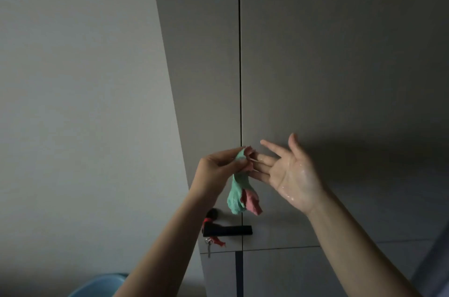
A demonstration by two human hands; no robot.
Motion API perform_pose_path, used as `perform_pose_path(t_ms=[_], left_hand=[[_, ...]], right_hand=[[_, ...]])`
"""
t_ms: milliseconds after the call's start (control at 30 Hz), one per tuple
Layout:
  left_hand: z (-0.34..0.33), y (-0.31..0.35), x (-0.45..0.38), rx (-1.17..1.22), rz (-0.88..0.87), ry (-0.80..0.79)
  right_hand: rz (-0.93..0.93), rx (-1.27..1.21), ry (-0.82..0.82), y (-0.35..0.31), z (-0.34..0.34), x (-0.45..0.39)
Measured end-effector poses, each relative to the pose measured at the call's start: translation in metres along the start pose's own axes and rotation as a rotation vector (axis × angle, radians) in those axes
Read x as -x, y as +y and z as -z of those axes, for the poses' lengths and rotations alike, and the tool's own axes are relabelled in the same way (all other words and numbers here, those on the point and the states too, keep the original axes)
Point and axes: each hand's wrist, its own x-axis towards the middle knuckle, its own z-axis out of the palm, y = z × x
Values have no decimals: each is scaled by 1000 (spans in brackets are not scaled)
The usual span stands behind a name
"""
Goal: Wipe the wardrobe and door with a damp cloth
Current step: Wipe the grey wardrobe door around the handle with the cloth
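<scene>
1. The wardrobe [340, 65] fills most of the view: tall grey panels split by a thin dark vertical seam, with a lower section below a horizontal joint. No wet streaks or wiped patches can be made out on it in the dim light, so the wiping looks not yet begun here, or at least cannot be confirmed.
2. The pale wall [73, 102] takes up the left side.
3. A blue basin [97, 285] shows at the bottom edge, probably the water source.
4. The right hand [289, 175] is held up with palm facing the person, fingers straight and spread, grasping nothing; the palm glistens with water.
5. The left hand [216, 170] pinches the top of the cloth between fingertips and thumb.
6. The cloth [240, 189], green and pink, hangs bunched from that pinch, in front of the seam and clear of the panels.
7. A black handle [228, 230] sits below, with a key [209, 248] and red tag hanging just beside it.
8. Judged from this, the cloth is wetted and is probably being unfolded; both wardrobe and door remain to be wiped.
</scene>
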Motion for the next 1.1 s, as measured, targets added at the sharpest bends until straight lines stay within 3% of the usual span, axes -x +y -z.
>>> perform_pose_path(t_ms=[133,300,400,533,667,867,967,1100], left_hand=[[18,2,-3,291,192,-144],[34,6,-4,179,304,-258],[38,4,-2,57,292,-254],[37,-13,7,-379,208,-264],[36,-23,22,-378,240,-361],[50,-46,34,-303,279,-7],[61,-73,39,-386,323,161],[76,-115,43,-507,372,244]], right_hand=[[189,464,255,43,3,-6],[198,684,446,88,0,-4],[48,498,444,104,-1,-7],[-104,-204,292,111,2,-14],[-121,-360,204,118,14,-24],[-143,-207,335,133,38,-22],[-22,-2,365,140,48,-15],[214,447,523,152,39,-20]])
